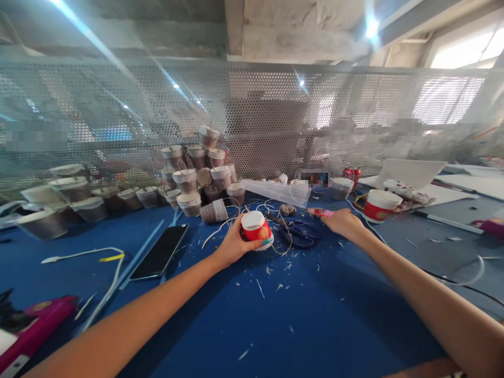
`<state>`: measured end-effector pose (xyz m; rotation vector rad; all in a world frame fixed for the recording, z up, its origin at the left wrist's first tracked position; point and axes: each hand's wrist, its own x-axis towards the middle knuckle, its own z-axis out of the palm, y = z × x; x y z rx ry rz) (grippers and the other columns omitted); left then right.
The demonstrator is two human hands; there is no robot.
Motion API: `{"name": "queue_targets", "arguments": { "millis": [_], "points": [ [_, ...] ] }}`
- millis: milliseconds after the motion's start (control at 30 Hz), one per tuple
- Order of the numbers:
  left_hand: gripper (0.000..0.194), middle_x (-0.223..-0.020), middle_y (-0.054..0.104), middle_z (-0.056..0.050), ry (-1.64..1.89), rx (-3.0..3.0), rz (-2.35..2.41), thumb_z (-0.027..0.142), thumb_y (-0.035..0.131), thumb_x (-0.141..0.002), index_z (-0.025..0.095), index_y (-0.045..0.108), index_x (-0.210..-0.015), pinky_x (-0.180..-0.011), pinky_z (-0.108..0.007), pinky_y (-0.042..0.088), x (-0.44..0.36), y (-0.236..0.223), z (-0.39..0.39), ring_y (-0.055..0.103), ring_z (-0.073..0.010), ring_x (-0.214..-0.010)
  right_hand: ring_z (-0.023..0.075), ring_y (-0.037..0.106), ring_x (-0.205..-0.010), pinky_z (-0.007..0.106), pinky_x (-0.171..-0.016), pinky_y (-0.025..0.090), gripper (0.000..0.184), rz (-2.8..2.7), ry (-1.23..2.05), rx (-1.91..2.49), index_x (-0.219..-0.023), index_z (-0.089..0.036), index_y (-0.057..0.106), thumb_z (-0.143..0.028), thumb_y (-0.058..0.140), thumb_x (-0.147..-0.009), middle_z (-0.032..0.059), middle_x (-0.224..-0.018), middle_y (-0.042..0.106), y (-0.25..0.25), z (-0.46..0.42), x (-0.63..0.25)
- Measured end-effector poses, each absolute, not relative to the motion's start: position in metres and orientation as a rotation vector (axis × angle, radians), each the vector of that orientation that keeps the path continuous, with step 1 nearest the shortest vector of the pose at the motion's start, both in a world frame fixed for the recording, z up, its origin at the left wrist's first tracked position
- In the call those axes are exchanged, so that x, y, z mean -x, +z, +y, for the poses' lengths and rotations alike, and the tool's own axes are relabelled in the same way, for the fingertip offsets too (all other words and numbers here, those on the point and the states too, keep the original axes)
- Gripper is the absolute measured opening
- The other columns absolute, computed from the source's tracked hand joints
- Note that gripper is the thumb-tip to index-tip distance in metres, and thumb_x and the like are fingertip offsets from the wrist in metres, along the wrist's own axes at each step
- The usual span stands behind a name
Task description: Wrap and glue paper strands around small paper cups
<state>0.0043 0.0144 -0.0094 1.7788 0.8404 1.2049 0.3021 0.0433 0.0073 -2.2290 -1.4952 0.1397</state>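
Head view: L hand [232,242] clasps a red-&-white paper cup [252,227], approx. mid-surface on the blue tabletop [291,315]. R hand [345,224] grips a slim pinkish-red item [321,212], type unclear, twd far edge. Btwn hands: blue-handled scissors [302,233]. Flat black phone [160,252] L of cup. Stacked grey-white cups [185,180] nr far edge, L side.

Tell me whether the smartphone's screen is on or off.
It appears off: the smartphone lies face up on the blue tabletop, its screen black with nothing lit up.
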Motion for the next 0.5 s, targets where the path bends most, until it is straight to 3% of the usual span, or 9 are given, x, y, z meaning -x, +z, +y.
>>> {"name": "queue_targets", "arguments": {
  "millis": [100,233,400,500],
  "points": [
    [0.061,-0.104,0.057,-0.006,1.209,-1.600,0.799,0.026,0.076,-0.056,0.019,0.044,-0.107,-0.089,-0.047,0.042,-0.005,-0.008,0.013,0.055,-0.0231,-0.096,0.0353,0.059,-0.093,0.040,-0.073,0.044,0.041,-1.527,0.144,2.270,-0.087,-0.007,0.062,-0.041,0.046,-0.072,0.0247,-0.094,0.062,0.016,0.038,-0.300],
    [0.060,-0.104,0.058,-0.006,1.226,-1.453,0.786,0.025,0.075,-0.055,0.021,0.044,-0.106,-0.090,-0.047,0.041,-0.006,-0.006,0.012,0.055,-0.0239,-0.097,0.0308,0.058,-0.092,0.035,-0.072,0.043,0.040,-1.543,0.025,2.087,-0.086,-0.009,0.057,-0.043,0.039,-0.076,0.0212,-0.091,0.061,0.019,0.027,-0.275],
    [0.062,-0.106,0.058,-0.005,1.191,-1.415,0.766,0.023,0.075,-0.053,0.021,0.043,-0.107,-0.089,-0.045,0.042,-0.006,-0.005,0.012,0.054,-0.0248,-0.100,0.0185,0.054,-0.058,0.028,-0.049,0.038,0.031,-1.466,0.223,1.745,-0.075,-0.019,0.045,-0.048,0.052,-0.067,0.0054,-0.065,0.057,0.005,0.004,-0.235],
    [0.063,-0.104,0.058,-0.004,1.169,-1.400,0.764,0.022,0.075,-0.053,0.022,0.043,-0.107,-0.088,-0.041,0.043,-0.005,-0.006,0.012,0.055,-0.0238,-0.099,0.0143,0.048,-0.049,0.026,-0.044,0.035,0.034,-1.436,0.416,1.587,-0.068,-0.022,0.040,-0.051,0.057,-0.063,0.0000,-0.057,0.052,-0.002,-0.008,-0.224]
  ]
}}
